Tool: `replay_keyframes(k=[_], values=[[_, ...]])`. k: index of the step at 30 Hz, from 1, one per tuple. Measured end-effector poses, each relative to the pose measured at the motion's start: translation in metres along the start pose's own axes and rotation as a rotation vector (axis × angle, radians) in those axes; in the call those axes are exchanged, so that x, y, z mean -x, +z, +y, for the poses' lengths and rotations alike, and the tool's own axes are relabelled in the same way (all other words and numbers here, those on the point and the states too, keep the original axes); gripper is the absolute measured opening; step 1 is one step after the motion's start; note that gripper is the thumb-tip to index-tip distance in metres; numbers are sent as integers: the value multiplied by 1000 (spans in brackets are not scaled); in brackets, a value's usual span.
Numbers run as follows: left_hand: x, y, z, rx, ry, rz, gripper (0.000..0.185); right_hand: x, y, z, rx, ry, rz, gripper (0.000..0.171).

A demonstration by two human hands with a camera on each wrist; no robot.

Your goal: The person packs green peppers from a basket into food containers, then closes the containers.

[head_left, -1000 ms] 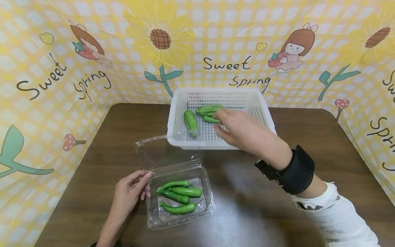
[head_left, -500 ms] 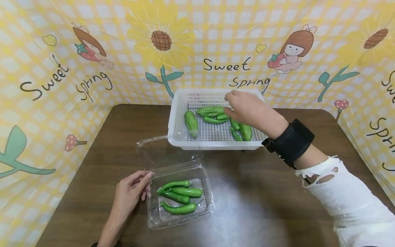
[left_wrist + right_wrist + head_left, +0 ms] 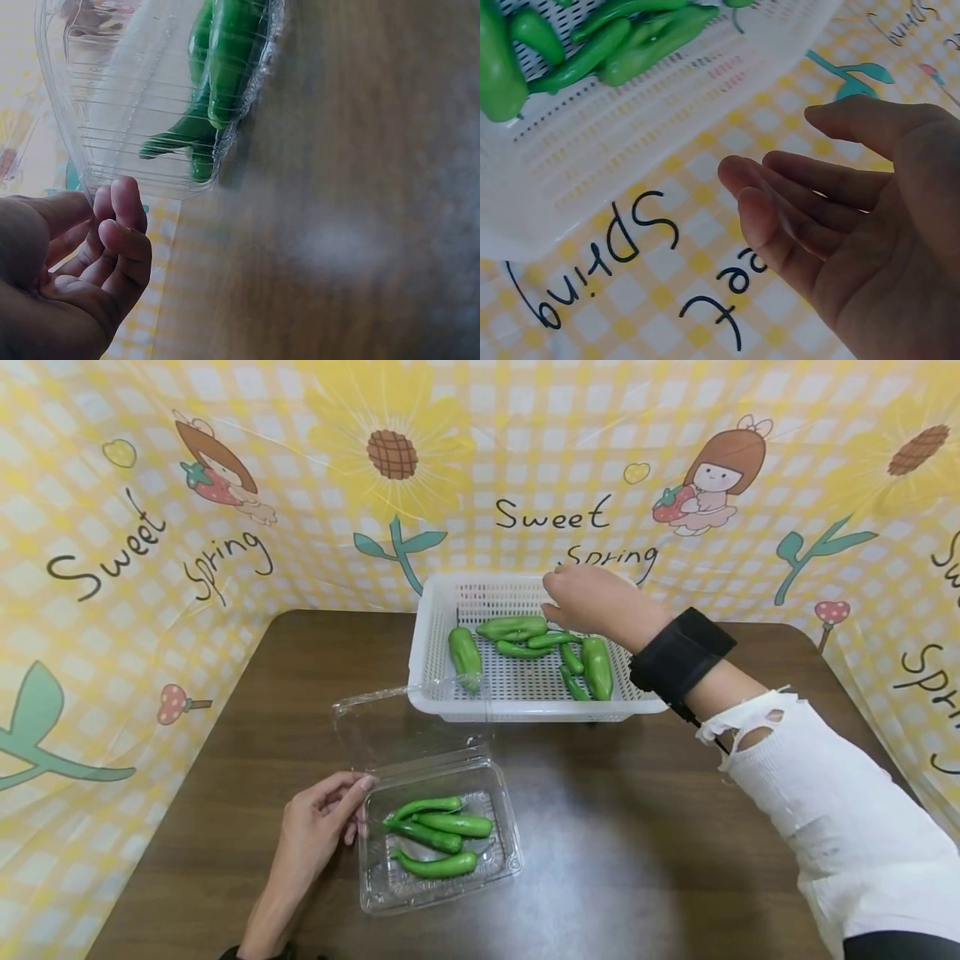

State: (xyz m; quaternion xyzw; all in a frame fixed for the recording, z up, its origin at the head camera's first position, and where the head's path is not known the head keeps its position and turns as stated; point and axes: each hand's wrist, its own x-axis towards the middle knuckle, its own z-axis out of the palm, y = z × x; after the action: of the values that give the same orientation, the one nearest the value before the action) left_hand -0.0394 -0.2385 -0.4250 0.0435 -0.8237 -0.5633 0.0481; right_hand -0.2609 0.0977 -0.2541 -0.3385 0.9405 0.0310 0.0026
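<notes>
My left hand (image 3: 318, 818) pinches the upper left edge of a clear plastic clamshell box (image 3: 512, 827) between thumb and fingers; the left wrist view has the same grip at the rim. The box stands with its transparent lid (image 3: 408, 727) raised. Several slim green peppers (image 3: 453, 825) lie inside. My right hand (image 3: 603, 602) hovers above the back right of a white plastic basket (image 3: 540, 710), holding nothing. In the right wrist view its fingers (image 3: 780, 240) are loosely bent, thumb apart. Several green peppers of different sizes, including a thick one (image 3: 597, 668), lie in the basket.
Box and basket share a brown wooden table (image 3: 637, 827). A yellow checked cloth (image 3: 510, 435) with flower prints rises directly behind the basket and along both sides. The raised lid overlaps the basket's front left corner in the head view.
My right hand has lifted from the peppers in the basket and moved up and right toward its back rim, uncovering the peppers beneath. My left hand keeps its hold on the box.
</notes>
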Motion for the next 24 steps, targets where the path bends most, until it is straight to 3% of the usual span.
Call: replay_keyframes(k=[10,16,24], values=[[0,0,-2,7,-14,-2,21,-28,23,10,31,-8,-143,29],[1,-1,-3,10,-15,-4,20,-39,43,16,0,41,-253,27],[0,-2,-2,13,-6,-1,20,-51,64,23,59,-12,-267,22]])
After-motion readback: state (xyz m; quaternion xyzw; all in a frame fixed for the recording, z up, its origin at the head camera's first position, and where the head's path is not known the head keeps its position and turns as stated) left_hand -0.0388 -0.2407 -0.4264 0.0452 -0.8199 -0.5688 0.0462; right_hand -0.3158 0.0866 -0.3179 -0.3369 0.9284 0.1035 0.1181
